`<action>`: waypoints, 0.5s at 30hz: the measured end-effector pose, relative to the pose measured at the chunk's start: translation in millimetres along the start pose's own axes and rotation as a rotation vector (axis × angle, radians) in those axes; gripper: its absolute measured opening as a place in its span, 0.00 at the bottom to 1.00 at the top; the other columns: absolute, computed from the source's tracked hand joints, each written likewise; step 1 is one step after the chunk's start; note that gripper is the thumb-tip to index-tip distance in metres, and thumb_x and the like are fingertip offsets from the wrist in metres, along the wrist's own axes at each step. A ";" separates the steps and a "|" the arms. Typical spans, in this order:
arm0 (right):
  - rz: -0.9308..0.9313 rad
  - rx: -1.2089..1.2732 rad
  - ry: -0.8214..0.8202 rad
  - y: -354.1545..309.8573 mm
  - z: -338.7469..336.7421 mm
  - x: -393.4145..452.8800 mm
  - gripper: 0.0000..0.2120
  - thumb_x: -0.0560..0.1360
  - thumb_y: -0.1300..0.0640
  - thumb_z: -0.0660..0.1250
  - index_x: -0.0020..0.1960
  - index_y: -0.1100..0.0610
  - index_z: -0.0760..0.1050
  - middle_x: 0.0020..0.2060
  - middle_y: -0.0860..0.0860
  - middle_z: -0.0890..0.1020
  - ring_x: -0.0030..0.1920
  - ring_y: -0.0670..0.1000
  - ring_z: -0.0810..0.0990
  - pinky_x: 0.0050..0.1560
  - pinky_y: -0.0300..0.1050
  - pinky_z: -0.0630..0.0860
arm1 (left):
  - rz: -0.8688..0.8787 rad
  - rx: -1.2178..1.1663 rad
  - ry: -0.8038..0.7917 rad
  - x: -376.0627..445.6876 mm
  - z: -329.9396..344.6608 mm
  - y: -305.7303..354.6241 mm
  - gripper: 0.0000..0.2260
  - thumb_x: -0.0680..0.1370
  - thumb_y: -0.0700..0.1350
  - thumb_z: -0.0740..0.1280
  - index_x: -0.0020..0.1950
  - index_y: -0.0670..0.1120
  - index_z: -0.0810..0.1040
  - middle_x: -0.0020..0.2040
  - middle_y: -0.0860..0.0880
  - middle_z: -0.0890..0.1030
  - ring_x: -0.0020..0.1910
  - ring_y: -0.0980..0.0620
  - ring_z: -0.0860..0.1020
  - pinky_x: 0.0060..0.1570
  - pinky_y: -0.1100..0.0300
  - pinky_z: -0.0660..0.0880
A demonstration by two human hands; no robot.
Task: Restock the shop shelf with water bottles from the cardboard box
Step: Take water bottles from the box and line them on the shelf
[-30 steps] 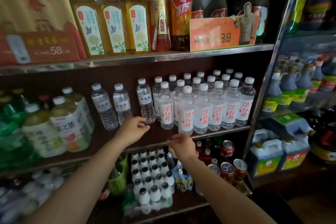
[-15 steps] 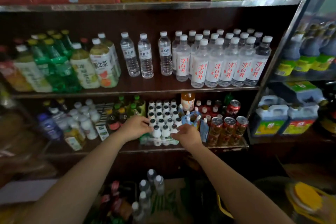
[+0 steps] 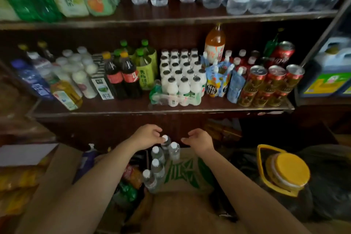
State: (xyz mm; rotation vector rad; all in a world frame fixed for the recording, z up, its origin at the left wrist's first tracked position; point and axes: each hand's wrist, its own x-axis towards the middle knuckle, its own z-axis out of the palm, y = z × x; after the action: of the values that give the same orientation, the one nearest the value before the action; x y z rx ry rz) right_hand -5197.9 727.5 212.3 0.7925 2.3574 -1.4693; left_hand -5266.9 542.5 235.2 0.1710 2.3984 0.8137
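Item: cardboard box (image 3: 187, 174), green print on its flap, standing on the floor below the shop shelf (image 3: 161, 109). Contents showing: five small water bottles (image 3: 157, 169) with white caps, standing upright and close together along the box's left side.

Left hand (image 3: 146, 136): reaching down over the farthest bottle (image 3: 165, 143), fingers (image 3: 160, 139) curling at its white cap; the tips are touching or just about touching it, but no firm hold is showing. Right hand (image 3: 199, 139): hovering just beside the next bottle (image 3: 174, 150), fingers loosely curled and holding nothing.

Destination: the row of clear water bottles on the upper shelf (image 3: 171, 16), where a gap is standing open between the plain bottles.

Risks, as judged:
- A cap-only pinch is likely slipping once the bottle's weight is hanging from it; a drop would be knocking the neighbours over inside the box.
- Bottles packed tightly may be dragging a neighbour up or tipping it.
- The lift path is passing the lower shelf edge, where the wrapped milk bottles (image 3: 180, 85) and red cans (image 3: 271, 83) are sitting near the front.
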 end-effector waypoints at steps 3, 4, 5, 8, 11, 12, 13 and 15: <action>0.032 -0.018 0.026 43.8 34.3 35.3 0.19 0.71 0.51 0.74 0.58 0.57 0.74 0.41 0.49 0.80 0.43 0.48 0.77 0.46 0.40 0.74 | -0.003 -0.032 -0.065 37.0 39.2 -36.0 0.25 0.72 0.46 0.74 0.68 0.44 0.72 0.62 0.45 0.78 0.57 0.50 0.77 0.55 0.59 0.75; 0.036 -0.020 0.028 59.5 45.8 47.7 0.19 0.72 0.52 0.74 0.59 0.58 0.74 0.41 0.49 0.80 0.43 0.48 0.77 0.46 0.41 0.75 | 0.005 -0.035 -0.076 50.3 51.7 -47.6 0.26 0.72 0.46 0.74 0.69 0.44 0.71 0.64 0.45 0.76 0.59 0.50 0.76 0.56 0.58 0.75; 0.045 -0.018 0.025 75.1 56.3 58.5 0.19 0.72 0.52 0.73 0.59 0.58 0.74 0.42 0.50 0.80 0.42 0.48 0.77 0.47 0.41 0.75 | 0.018 -0.016 -0.075 63.6 63.8 -59.6 0.27 0.72 0.46 0.74 0.69 0.44 0.71 0.66 0.45 0.75 0.63 0.50 0.75 0.59 0.58 0.73; 0.082 -0.011 0.020 117.8 86.6 89.6 0.15 0.72 0.53 0.72 0.55 0.59 0.75 0.47 0.52 0.80 0.44 0.50 0.78 0.51 0.46 0.77 | 0.065 0.112 -0.027 101.9 92.1 -88.5 0.32 0.71 0.48 0.74 0.73 0.45 0.67 0.72 0.47 0.69 0.68 0.49 0.70 0.64 0.58 0.69; 0.073 -0.035 0.019 152.1 114.5 123.8 0.22 0.69 0.54 0.75 0.59 0.59 0.73 0.54 0.55 0.79 0.55 0.55 0.78 0.58 0.49 0.76 | 0.174 0.356 0.000 140.1 111.2 -109.4 0.39 0.69 0.52 0.75 0.75 0.46 0.62 0.76 0.49 0.60 0.75 0.48 0.59 0.72 0.54 0.60; 0.073 -0.033 0.020 163.2 123.6 136.1 0.25 0.68 0.55 0.76 0.61 0.59 0.72 0.56 0.55 0.79 0.57 0.56 0.77 0.58 0.48 0.76 | 0.211 0.468 0.006 152.6 115.6 -114.5 0.40 0.69 0.54 0.75 0.76 0.47 0.60 0.77 0.50 0.57 0.77 0.48 0.53 0.73 0.49 0.56; 0.067 -0.032 0.015 173.0 131.8 147.8 0.27 0.68 0.55 0.76 0.62 0.59 0.71 0.58 0.55 0.78 0.59 0.56 0.77 0.58 0.47 0.75 | 0.235 0.564 0.013 164.0 119.5 -118.1 0.40 0.70 0.55 0.74 0.77 0.48 0.58 0.78 0.52 0.55 0.78 0.49 0.49 0.73 0.44 0.52; 0.076 -0.019 -0.004 189.1 147.6 172.4 0.30 0.68 0.54 0.77 0.65 0.57 0.69 0.60 0.54 0.76 0.60 0.56 0.76 0.60 0.46 0.73 | 0.272 0.709 0.022 184.1 127.1 -122.3 0.39 0.72 0.57 0.71 0.77 0.50 0.56 0.78 0.53 0.54 0.78 0.50 0.45 0.73 0.39 0.45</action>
State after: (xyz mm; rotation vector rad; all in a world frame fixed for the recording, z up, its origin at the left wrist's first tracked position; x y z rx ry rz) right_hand -5242.2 715.6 -79.5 0.8637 2.3085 -1.4149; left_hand -5335.9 564.3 -9.3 0.7780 2.6185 0.0336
